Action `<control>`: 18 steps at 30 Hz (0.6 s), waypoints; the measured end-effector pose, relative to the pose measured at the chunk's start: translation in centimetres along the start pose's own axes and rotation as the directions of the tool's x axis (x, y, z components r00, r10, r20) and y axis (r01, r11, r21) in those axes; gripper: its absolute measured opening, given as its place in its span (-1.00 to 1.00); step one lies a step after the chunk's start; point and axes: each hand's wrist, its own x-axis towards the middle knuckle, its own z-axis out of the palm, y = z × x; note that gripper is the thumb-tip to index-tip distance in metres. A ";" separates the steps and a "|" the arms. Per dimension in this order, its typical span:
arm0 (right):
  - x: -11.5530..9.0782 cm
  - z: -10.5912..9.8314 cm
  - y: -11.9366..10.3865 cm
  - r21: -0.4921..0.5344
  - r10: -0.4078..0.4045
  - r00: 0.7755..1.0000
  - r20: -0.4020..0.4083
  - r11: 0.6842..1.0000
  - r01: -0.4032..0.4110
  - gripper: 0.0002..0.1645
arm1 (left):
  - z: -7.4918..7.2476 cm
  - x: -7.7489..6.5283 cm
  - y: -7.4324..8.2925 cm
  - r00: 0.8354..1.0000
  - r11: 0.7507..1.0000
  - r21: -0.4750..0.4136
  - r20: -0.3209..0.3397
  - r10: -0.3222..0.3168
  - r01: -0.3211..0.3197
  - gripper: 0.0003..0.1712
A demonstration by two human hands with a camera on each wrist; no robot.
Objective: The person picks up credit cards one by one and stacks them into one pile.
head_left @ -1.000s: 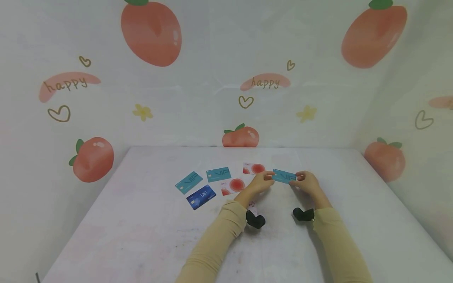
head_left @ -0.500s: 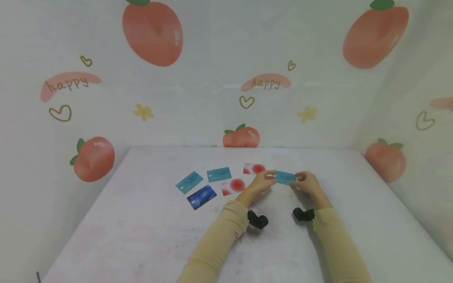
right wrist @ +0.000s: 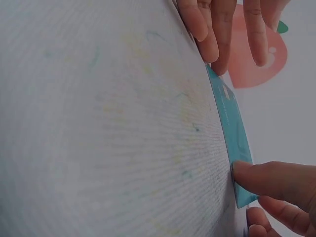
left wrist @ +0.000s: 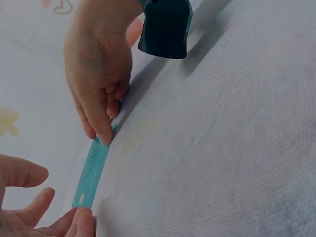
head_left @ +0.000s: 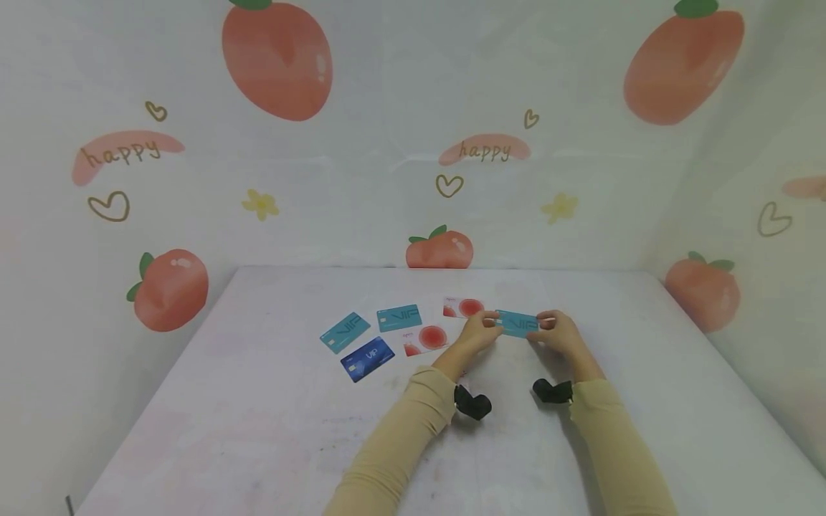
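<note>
A teal VIP card (head_left: 518,324) is held between both hands, close to the white tabletop, at the right of the cards in the head view. At its left end, my left hand (head_left: 476,335) grips the edge with its fingertips; other fingers stand spread away from it in the left wrist view. Opposite, my right hand (head_left: 561,338) pinches the right end, thumb (right wrist: 266,180) on the printed face and fingers behind. A white card with red peach print (head_left: 462,307) lies beside my left hand, partly covered by it. Another peach card (head_left: 424,340) lies left of that wrist.
Further left on the table (head_left: 258,430) lie two teal VIP cards, one straighter (head_left: 399,318) and one slanted (head_left: 345,333), plus a dark blue VIP card (head_left: 368,360). A fruit-printed cloth backdrop (head_left: 374,172) stands behind the table.
The teal card between the hands shifts slightly, with small changes in its tilt. My left forearm has edged a little to the right. The other cards lie as before.
</note>
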 end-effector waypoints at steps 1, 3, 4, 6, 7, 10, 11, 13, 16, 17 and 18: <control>0.0 0.0 0.0 0.008 0.000 1.000 0.001 1.000 0.000 -0.32 | 0.0 0.0 0.0 1.000 1.000 -0.001 0.005 0.002 -0.002 -0.60; 0.0 -0.1 0.0 0.013 -0.008 1.000 0.002 1.000 0.008 -0.32 | -0.1 0.0 0.1 1.000 1.000 -0.003 0.009 0.005 -0.005 -0.60; 0.0 -0.1 0.0 0.014 -0.009 1.000 0.001 1.000 0.009 -0.32 | -0.1 0.0 0.1 1.000 1.000 -0.004 0.007 0.003 -0.003 -0.60; 0.0 -0.1 -0.1 0.023 -0.002 1.000 -0.001 1.000 0.002 -0.32 | 0.0 0.0 0.2 1.000 1.000 -0.011 0.002 0.000 0.000 -0.61; -0.1 -0.1 -0.1 0.024 0.003 1.000 -0.003 1.000 -0.003 -0.31 | 0.0 0.0 0.3 1.000 1.000 -0.018 0.002 0.002 -0.001 -0.61; -0.1 -0.2 -0.2 0.025 0.029 1.000 -0.011 0.999 -0.029 -0.30 | 0.0 0.0 0.3 1.000 1.000 -0.026 0.004 0.006 -0.006 -0.61; -0.2 -0.2 -0.2 0.028 0.037 0.999 -0.011 0.999 -0.036 -0.29 | -0.1 -0.1 0.3 1.000 0.999 -0.033 0.005 0.009 -0.009 -0.61; -0.3 -0.2 -0.3 0.027 0.034 0.999 -0.015 0.999 -0.034 -0.28 | -0.2 -0.1 0.3 1.000 0.999 -0.045 0.005 0.019 -0.019 -0.61; -0.6 -0.3 -0.6 0.027 0.010 1.000 -0.024 1.000 -0.010 -0.28 | -0.4 -0.3 0.3 0.999 0.998 -0.055 0.002 0.044 -0.044 -0.58; -0.7 -0.4 -0.7 0.023 -0.003 1.000 -0.026 1.000 0.003 -0.28 | -0.5 -0.3 0.2 0.999 0.997 -0.057 0.000 0.053 -0.053 -0.57; -0.8 -0.4 -0.8 0.020 -0.015 0.999 -0.029 1.000 0.015 -0.27 | -0.6 -0.4 0.2 0.998 0.997 -0.055 0.000 0.062 -0.062 -0.56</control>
